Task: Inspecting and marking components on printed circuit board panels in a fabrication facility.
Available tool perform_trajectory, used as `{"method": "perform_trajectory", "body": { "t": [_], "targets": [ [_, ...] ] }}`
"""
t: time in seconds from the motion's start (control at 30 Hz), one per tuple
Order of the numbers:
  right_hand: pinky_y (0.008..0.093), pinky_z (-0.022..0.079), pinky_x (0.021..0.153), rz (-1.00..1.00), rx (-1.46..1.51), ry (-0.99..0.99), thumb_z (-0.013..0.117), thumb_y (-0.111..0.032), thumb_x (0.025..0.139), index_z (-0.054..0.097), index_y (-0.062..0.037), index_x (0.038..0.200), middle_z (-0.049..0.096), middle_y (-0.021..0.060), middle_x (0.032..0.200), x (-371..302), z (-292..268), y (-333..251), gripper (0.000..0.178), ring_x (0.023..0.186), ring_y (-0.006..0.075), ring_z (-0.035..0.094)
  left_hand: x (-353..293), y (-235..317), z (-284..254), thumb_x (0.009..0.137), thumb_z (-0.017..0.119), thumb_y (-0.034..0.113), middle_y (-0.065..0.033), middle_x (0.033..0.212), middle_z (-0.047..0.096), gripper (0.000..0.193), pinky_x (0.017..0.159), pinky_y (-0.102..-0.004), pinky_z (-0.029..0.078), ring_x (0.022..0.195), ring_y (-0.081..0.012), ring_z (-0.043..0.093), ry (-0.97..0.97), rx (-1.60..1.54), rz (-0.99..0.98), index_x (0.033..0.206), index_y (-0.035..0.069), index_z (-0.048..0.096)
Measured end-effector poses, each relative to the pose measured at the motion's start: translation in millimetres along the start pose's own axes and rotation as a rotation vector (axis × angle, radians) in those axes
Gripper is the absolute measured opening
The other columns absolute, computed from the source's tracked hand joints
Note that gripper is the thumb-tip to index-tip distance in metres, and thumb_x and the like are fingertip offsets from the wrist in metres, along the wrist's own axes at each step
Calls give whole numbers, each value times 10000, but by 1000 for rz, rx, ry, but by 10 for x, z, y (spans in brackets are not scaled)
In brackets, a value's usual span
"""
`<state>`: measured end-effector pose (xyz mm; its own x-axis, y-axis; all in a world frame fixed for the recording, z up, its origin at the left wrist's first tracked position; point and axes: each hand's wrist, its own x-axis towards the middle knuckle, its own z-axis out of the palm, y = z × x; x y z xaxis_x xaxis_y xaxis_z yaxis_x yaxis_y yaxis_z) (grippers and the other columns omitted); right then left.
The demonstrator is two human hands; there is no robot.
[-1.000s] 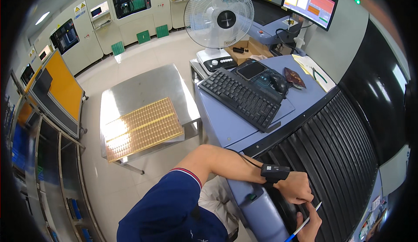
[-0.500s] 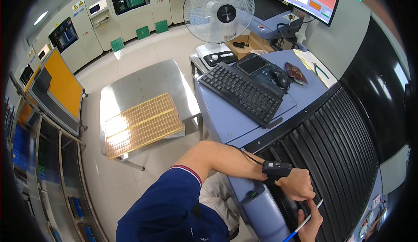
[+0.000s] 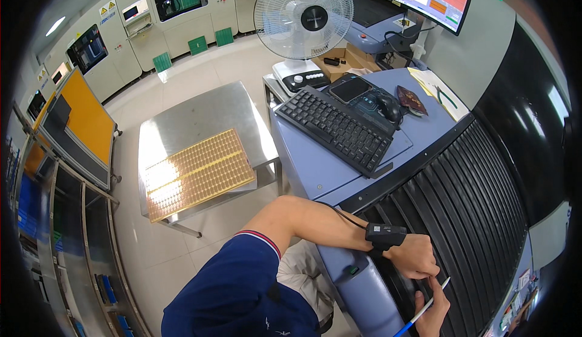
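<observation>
My left hand (image 3: 414, 256) is curled closed over the black ribbed bellows cover (image 3: 461, 200), knuckles up. Its fingertips are tucked under, so anything in them is hidden. A black box-shaped device (image 3: 385, 236) with a cable is strapped to the left wrist. Just below, my right hand (image 3: 435, 314) has a slim blue-and-white pen-like stick (image 3: 422, 310) held slanting across its fingers, white end upward. The right index finger reaches up to the left hand's fingers and appears to touch them.
A black keyboard (image 3: 336, 128), mouse (image 3: 388, 107) and phone-like device (image 3: 350, 88) lie on the blue machine top. Beyond stand a fan (image 3: 303, 18) and a monitor (image 3: 433, 0). At left, a gold panel (image 3: 200, 173) lies on a metal table (image 3: 200, 112), near a shelf rack (image 3: 70, 215).
</observation>
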<state>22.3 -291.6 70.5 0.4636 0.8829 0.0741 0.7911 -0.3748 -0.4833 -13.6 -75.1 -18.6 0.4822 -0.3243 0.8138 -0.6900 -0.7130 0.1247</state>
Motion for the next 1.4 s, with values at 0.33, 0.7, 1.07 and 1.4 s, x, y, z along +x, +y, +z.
{"method": "perform_trajectory", "body": {
  "t": [0.33, 0.7, 1.07, 1.4],
  "targets": [
    [387, 542, 864, -14, 12, -1, 653, -109, 947, 610, 12, 1313, 706, 246, 1124, 2, -7, -7, 388, 1048, 357, 703, -1, 5, -7, 791, 686, 175, -37, 587, 589, 149, 443, -377, 441, 539, -257, 630, -8, 5, -12, 733, 78, 589],
    [392, 534, 892, 8, 29, -18, 663, -90, 935, 606, 15, 1315, 694, 255, 1157, 2, 8, 17, 398, 1080, 361, 690, -8, 0, -6, 804, 683, 189, -36, 577, 580, 153, 434, -372, 434, 532, -254, 626, -7, 4, 0, 746, 84, 588],
    [405, 533, 946, -147, 33, 91, 733, -31, 808, 598, 66, 1263, 696, 274, 1116, -29, 203, 411, 484, 1077, 395, 691, 2, 8, -18, 800, 690, 184, -38, 567, 573, 160, 427, -371, 429, 519, -258, 619, -2, 10, 5, 740, 82, 582],
    [393, 537, 877, 12, 40, -13, 670, -76, 924, 611, 7, 1310, 700, 253, 1134, 2, 16, 20, 399, 1055, 358, 698, 4, 19, -40, 810, 693, 195, -35, 560, 570, 181, 425, -372, 422, 513, -264, 615, -6, 6, 4, 734, 82, 573]
  ]
}}
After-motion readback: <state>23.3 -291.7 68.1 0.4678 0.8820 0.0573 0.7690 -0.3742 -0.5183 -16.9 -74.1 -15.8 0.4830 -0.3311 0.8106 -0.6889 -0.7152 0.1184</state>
